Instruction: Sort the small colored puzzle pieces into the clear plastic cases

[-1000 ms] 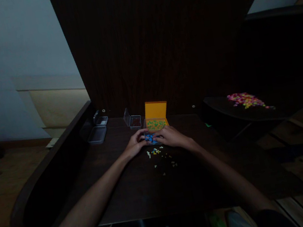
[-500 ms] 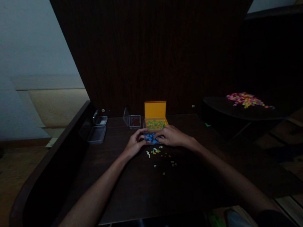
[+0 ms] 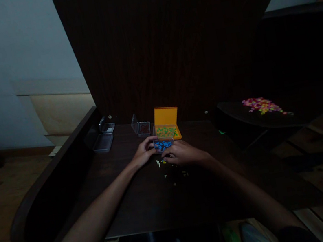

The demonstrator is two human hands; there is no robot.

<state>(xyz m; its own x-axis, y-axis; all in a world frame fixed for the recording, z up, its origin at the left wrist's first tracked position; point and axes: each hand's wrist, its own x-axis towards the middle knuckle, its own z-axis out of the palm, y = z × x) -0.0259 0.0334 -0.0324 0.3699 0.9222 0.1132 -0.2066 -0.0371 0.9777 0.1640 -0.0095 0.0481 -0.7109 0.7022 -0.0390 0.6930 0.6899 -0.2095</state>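
Observation:
My left hand [image 3: 145, 152] grips the left end of a small clear plastic box [image 3: 158, 152], thumb at the near side and fingers at the far side. Small blue pieces [image 3: 163, 144] lie inside it. Just in front of the box, my right hand [image 3: 182, 153] has its fingertips pinched down over small loose pieces [image 3: 158, 163], white and yellow, on the dark table. What the fingertips hold, if anything, is too small to make out. Directly behind the clear box stands an open yellow box [image 3: 165, 116] with green pieces [image 3: 165, 131] in it.
An open clear box with dark red pieces [image 3: 143, 129] stands behind my left hand. Farther left are a clear tray [image 3: 103, 143] and a smaller clear box [image 3: 108, 128]. A raised side panel [image 3: 56, 176] bounds the left. Pink and yellow beads [image 3: 262, 106] lie on the right ledge.
My right hand has come out of the clear box and moved toward me, down to the loose pieces. More blue pieces show now. My left hand stays on the box.

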